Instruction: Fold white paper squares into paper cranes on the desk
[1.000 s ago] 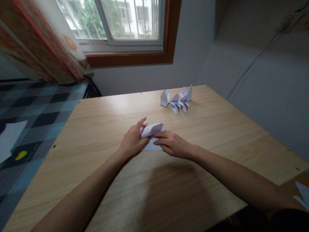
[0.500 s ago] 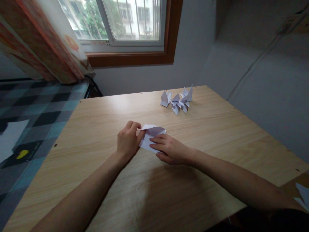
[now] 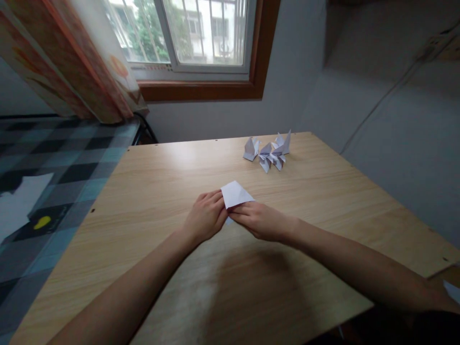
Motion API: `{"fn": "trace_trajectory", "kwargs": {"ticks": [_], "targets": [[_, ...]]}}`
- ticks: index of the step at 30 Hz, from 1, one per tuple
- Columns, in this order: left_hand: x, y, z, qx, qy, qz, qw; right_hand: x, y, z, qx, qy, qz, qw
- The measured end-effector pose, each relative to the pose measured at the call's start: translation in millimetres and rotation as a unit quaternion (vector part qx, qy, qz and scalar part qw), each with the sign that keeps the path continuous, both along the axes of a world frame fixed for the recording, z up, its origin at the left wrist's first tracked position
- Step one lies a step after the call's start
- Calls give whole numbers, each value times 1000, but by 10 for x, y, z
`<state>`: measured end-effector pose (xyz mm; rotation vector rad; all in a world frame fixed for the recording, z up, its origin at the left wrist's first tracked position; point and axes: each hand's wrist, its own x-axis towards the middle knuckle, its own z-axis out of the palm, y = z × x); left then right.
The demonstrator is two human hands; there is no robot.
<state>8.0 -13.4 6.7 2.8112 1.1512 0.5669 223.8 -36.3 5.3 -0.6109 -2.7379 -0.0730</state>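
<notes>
A small folded white paper [image 3: 235, 193] lies at the middle of the wooden table [image 3: 151, 191], its pointed corner toward the window. My left hand [image 3: 204, 219] has its fingers curled and pressed on the paper's near left edge. My right hand [image 3: 260, 221] pinches the paper's near right edge, fingers together. The two hands touch over the paper's near part, which they hide. Several finished white paper figures [image 3: 268, 151] stand in a cluster at the far side of the table, well beyond both hands.
A bed with a grey checked cover [image 3: 53, 163] runs along the table's left side, with a white sheet [image 3: 17, 203] lying on it. A patterned curtain [image 3: 72, 62] hangs by the window. Grey walls close in behind and to the right. White paper [image 3: 452, 290] shows at the lower right edge.
The raised flap has been folded down and the paper now lies flatter, showing a pointed corner. Both hands have drawn together on its near edge. The view has shifted slightly.
</notes>
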Motion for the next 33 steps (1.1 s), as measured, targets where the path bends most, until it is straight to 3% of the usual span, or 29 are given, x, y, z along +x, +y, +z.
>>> {"fn": "trace_trajectory", "kwargs": {"ticks": [5, 10, 15, 22, 27, 33], "targets": [[2, -9, 28, -47, 9, -17, 999, 174, 100, 173, 171, -91, 39, 980], [-35, 17, 42, -87, 22, -78, 993, 239, 169, 405, 208, -162, 30, 964], [-59, 27, 40, -85, 30, -114, 989, 127, 193, 499, 256, -218, 49, 940], [-35, 12, 49, -82, 48, -120, 988, -16, 57, 578, 239, -310, 49, 919], [-20, 15, 43, -93, 74, -108, 987, -51, 87, 667, 158, -345, 32, 925], [-12, 12, 45, -95, 40, -108, 989, -138, 221, 696, 96, -321, -22, 942]]}}
